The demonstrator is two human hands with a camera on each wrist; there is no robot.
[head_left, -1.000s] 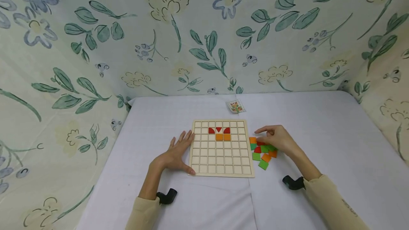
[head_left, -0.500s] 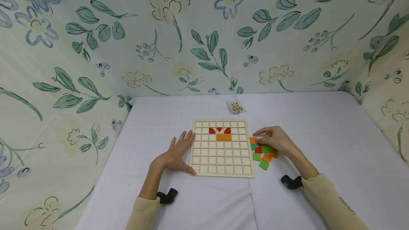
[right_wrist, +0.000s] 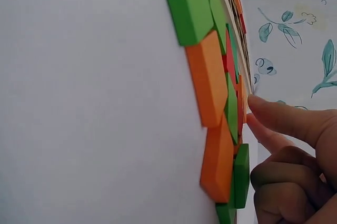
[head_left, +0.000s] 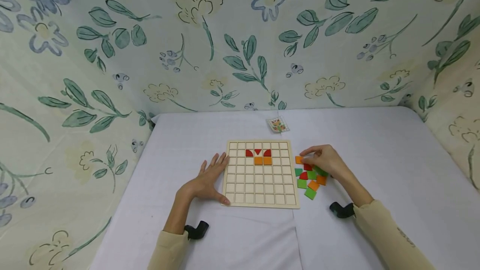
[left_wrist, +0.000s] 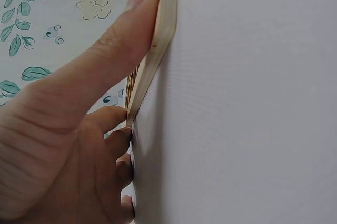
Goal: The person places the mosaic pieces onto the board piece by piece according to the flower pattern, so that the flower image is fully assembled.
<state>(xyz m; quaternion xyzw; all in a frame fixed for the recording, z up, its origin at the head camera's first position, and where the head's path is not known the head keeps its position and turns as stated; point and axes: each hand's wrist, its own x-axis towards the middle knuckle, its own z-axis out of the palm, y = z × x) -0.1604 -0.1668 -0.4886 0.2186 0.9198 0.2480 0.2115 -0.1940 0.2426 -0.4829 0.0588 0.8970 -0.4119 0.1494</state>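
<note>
Against the left edge of the board, the left hand is laid spread; just past the right edge, beside other tiles, an orange tile is pinched by the right hand.

The head camera looks from above, forward and down, at the tabletop, the left hand and right hand. Very near, the left wrist camera sees the board edgewise, the right one the coloured tiles; the head view shares both.
</note>
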